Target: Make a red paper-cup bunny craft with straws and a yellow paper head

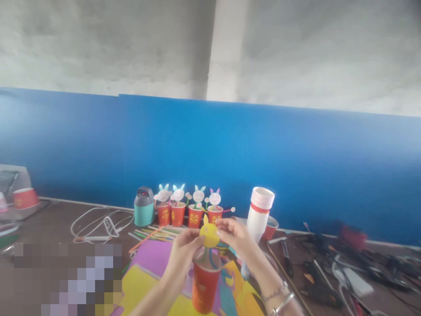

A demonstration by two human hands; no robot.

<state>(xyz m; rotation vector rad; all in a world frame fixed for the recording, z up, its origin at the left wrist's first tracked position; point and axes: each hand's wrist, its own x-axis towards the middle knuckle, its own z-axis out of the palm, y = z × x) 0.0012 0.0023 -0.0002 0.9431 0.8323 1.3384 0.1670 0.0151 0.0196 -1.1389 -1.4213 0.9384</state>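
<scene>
In the head view a round yellow paper rabbit head [209, 236] with a pointed ear stands above a red paper cup [204, 292]. Green and blue stems run from the head down into the cup. My left hand [187, 245] pinches the head's left edge between thumb and fingers. From the other side, my right hand [237, 236] has its thumb and fingertips closed at the head's right edge, near the top. The fingers cover part of the ears. Beneath the cup lie purple paper [153, 256] and yellow paper [140, 285].
Behind my hands stand several red cups [195, 215] with paper rabbit figures. A stack of white cups [257, 224] rises to their right, and a teal-and-grey container [144, 208] to their left. Cables [371, 274] and tools clutter the right; a white cord [87, 219] lies left.
</scene>
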